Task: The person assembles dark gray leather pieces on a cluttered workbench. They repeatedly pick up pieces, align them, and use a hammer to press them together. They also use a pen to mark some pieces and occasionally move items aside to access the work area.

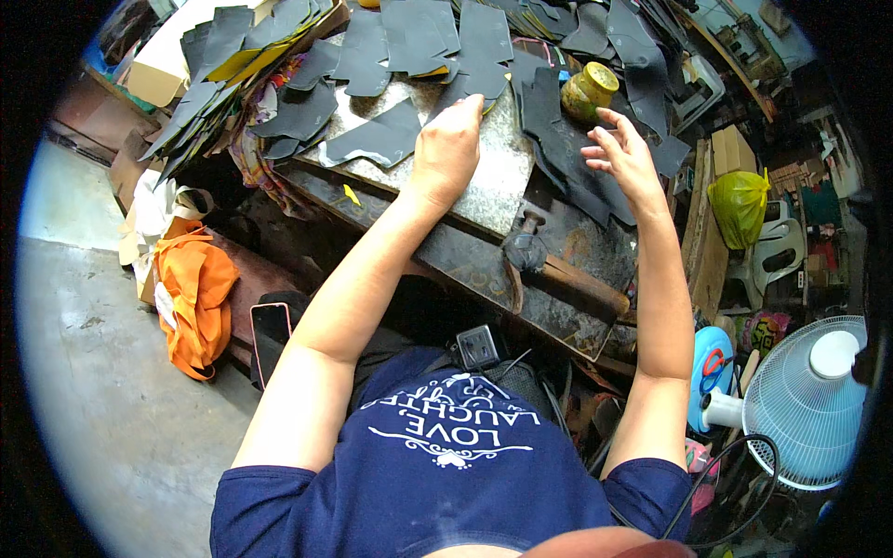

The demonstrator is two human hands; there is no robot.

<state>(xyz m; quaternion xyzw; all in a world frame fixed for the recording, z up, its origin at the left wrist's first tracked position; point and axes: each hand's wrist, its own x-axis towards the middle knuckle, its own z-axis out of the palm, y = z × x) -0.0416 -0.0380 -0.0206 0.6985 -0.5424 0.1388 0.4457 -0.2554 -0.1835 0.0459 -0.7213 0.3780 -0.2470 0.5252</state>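
Observation:
My left hand (448,149) is closed over the speckled pale board (498,191), its fingertips at the edge of a dark cut piece (498,91). What it pinches, if anything, is hidden beneath the fingers. Beside it on the board lies another dark cut piece (377,137) with a whitish edge. My right hand (621,158) is raised with fingers apart and holds nothing. Just beyond it stands a yellowish, stained jar (589,91) among dark sheets (577,158). A hammer (572,277) with a wooden handle rests on the dark bench nearer to me.
Stacks of dark cut pieces (409,37) line the bench's far side, with more heaped at left (219,84). An orange cloth bag (195,288) hangs at left. A fan (805,400) and a yellow-green plastic bag (739,209) stand at right.

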